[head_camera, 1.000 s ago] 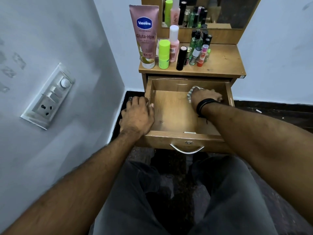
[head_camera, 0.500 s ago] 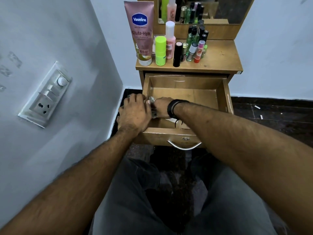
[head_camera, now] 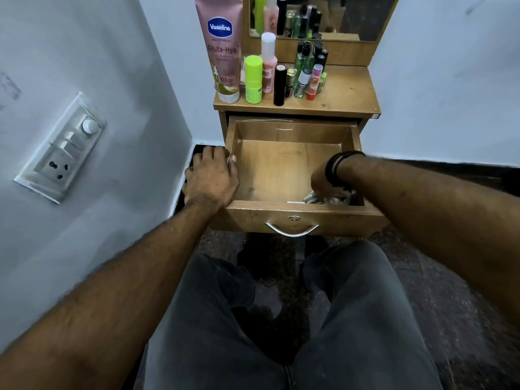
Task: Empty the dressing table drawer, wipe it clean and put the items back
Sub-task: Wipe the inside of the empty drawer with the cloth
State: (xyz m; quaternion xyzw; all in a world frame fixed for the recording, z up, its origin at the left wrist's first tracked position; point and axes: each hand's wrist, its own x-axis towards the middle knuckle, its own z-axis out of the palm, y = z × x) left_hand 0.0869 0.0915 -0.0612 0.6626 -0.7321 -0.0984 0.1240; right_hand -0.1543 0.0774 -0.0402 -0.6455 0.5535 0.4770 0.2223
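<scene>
**Corner dressing table, drawer pulled out**

A narrow wooden dressing table (head_camera: pixel 349 91) stood in a corner between pale walls, a switch panel (head_camera: pixel 60 149) on the left wall and a mirror (head_camera: pixel 320 16) at the back. Its surface carried a crowd of toiletries on the left and middle: a tall pink Vaseline tube (head_camera: pixel 222 49), a lime-green bottle (head_camera: pixel 253 79), a pink bottle with a white cap (head_camera: pixel 268 63), a black tube (head_camera: pixel 280 85) and a cluster of small bottles (head_camera: pixel 309 71) behind it.

The drawer (head_camera: pixel 289 133) stood open below, its wooden floor mostly bare. The left hand (head_camera: pixel 211 178) rested on the drawer's left wall, fingers draped over the rim. The right hand (head_camera: pixel 327 182), black bands at the wrist, reached down into the near right corner and pressed on a crumpled cloth (head_camera: pixel 326 197); the drawer front and the wrist hid its fingers, so their curl could not be told. A curved metal handle (head_camera: pixel 292 230) hung on the drawer front, above the person's dark-trousered knees (head_camera: pixel 357 319).
</scene>
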